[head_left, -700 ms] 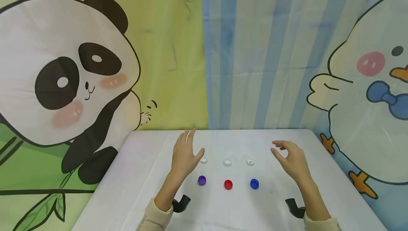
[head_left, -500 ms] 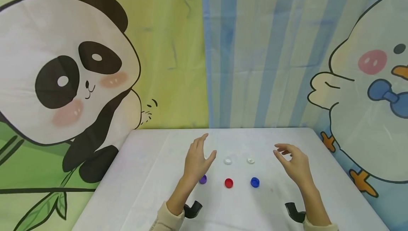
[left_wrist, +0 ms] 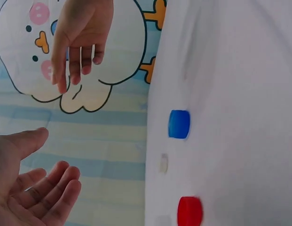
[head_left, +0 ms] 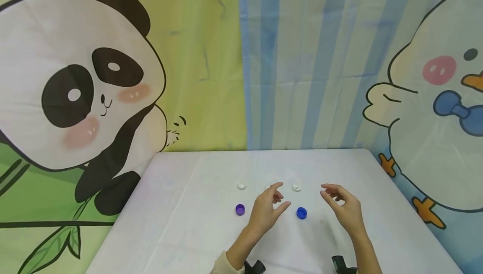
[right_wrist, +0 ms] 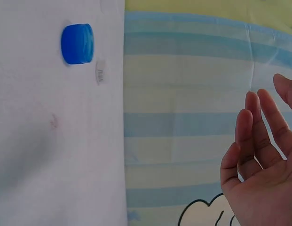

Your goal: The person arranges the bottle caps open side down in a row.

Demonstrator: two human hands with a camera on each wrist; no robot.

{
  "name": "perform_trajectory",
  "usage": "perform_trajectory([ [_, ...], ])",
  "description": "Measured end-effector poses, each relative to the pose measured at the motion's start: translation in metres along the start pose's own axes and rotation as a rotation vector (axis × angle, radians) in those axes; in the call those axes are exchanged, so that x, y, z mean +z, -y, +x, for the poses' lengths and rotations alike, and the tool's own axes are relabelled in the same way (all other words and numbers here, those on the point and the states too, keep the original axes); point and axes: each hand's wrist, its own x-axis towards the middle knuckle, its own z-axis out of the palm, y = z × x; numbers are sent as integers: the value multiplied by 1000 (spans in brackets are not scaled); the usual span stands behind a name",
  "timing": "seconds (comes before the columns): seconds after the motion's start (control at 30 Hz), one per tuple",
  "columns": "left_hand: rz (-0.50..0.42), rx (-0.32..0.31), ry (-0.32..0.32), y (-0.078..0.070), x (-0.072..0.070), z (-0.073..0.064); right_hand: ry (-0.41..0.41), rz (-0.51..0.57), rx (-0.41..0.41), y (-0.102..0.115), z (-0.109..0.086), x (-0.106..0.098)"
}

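My left hand [head_left: 266, 212] hovers over the middle of the white table, fingers loosely bent and thumb apart, with nothing in its grasp. In the head view it covers the red bottle cap [left_wrist: 190, 211], which shows in the left wrist view. To its right sits a blue bottle cap [head_left: 301, 212], to its left a purple bottle cap [head_left: 240, 210]. My right hand [head_left: 342, 212] floats right of the blue cap, relaxed, bare-palmed and holding nothing. Behind the caps lie small round white pieces, one at left [head_left: 241, 186], one at right [head_left: 296, 187], another mostly hidden by my left hand.
The white tabletop [head_left: 188, 223] ends at a back edge against a hanging cloth printed with a panda [head_left: 75, 93] and a white bird [head_left: 437, 139]. Black curved mounts [head_left: 255, 267] sit at both wrists.
My left hand has moved right and nearer, from beside the purple cap to over the red one, uncovering the left white piece. My right hand has come slightly nearer.
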Motion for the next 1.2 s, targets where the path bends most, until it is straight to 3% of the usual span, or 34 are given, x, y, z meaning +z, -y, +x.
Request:
perform_trajectory([
  [0.17, -75, -47, 61, 3, 29, -11, 12, 58, 69, -16, -12, 12],
  [0.33, -86, -110, 98, 7, 55, -19, -7, 97, 13, -75, -13, 39],
  [0.4, -85, -129, 104, 9, 65, -20, 0, 112, 20, -98, -13, 50],
  [0.47, -79, -147, 111, 12, 74, -22, 23, 139, 70, -108, -14, 57],
  [0.53, -82, -163, 117, 15, 82, -24, 53, 178, 90, -107, -17, 58],
  [0.67, -64, -182, 123, 20, 92, -27, 124, 236, 146, -66, -21, 45],
  [0.77, -39, -192, 121, 23, 97, -27, 171, 249, 163, -49, -22, 39],
  [0.93, 10, -208, 127, 28, 104, -26, 248, 228, 182, -73, -25, 48],
  [1.07, 104, -183, 122, 33, 109, -24, 305, 191, 224, -82, -26, 53],
  [1.2, 198, -154, 104, 37, 113, -22, 320, 127, 185, -83, -27, 57],
])
